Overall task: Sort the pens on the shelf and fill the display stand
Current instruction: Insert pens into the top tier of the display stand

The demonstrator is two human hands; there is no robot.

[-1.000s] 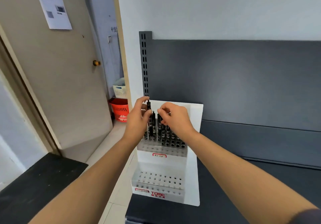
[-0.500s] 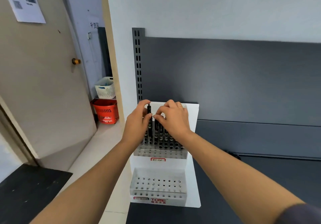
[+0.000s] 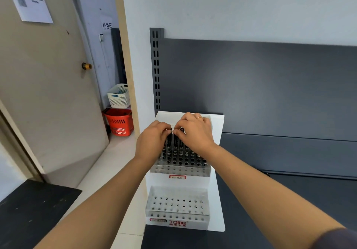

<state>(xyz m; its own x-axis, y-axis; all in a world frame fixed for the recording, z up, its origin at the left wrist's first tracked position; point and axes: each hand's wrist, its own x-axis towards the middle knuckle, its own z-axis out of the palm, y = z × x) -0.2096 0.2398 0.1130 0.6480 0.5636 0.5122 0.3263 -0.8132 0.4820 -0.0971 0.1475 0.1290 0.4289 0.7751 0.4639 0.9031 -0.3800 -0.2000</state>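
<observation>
Sinking lower: pen [image 3: 169,140] in left hand [image 3: 152,142]

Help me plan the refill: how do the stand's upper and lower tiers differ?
The upper tier holds black pens in its back rows; the lower tier holds none. Left hand and right hand pinch pens at the upper tier; nothing touches the lower tier. Both are perforated, red-labelled trays.

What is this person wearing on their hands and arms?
Both forearms are bare, with no gloves or watch. The right hand carries a thin gold-coloured ring on one finger, the left hand nothing. A dark sleeve edge shows at the right upper arm.
</observation>
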